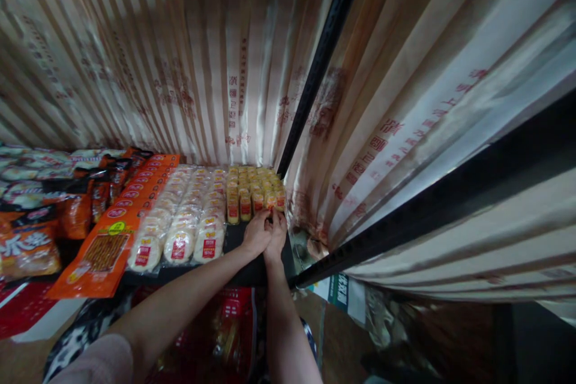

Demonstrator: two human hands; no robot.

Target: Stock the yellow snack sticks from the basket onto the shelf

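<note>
Small yellow snack packs (245, 203) with red labels stand in tight rows at the shelf's right end. My left hand (257, 233) and my right hand (276, 235) meet side by side at the front of these rows. Both have bent, closed fingers on a front yellow pack near the right corner, which they partly cover. To the left lie rows of round white packaged cakes (179, 246) in clear wrappers with red labels. Neither hand touches those.
A black shelf edge (234, 241) runs beneath my forearms. Further left are orange snack bags (108, 240) and a bag with printed letters (29, 246). Black metal posts (315, 72) rise at the right, with pleated printed curtains (216, 72) behind. A red package (234, 324) sits below the shelf.
</note>
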